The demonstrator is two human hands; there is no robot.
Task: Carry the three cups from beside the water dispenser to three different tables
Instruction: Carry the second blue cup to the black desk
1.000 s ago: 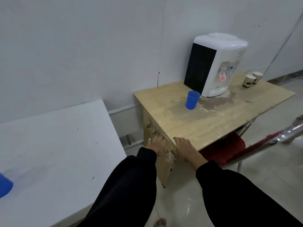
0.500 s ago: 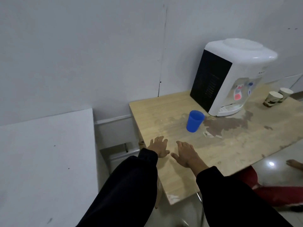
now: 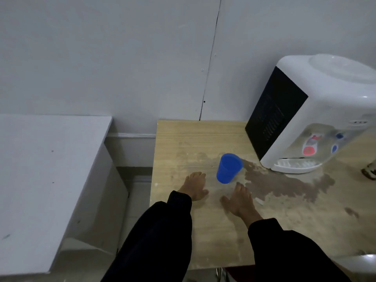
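A blue plastic cup [image 3: 228, 170] stands upright on the wooden table [image 3: 203, 137], just left of the white water dispenser [image 3: 317, 110]. My left hand [image 3: 195, 186] hovers over the table to the cup's lower left, fingers spread, holding nothing. My right hand [image 3: 240, 201] is just below the cup, also open and empty. Neither hand touches the cup. Both arms wear black sleeves.
A wet dark stain [image 3: 284, 184] spreads across the table in front of the dispenser. A white table [image 3: 40, 169] stands to the left, with a gap between the two tables. A patterned paper cup [image 3: 370, 171] shows at the right edge. The wall is close behind.
I have moved closer to the wooden table. Both hands have moved forward over the table towards the blue cup, which has not moved.
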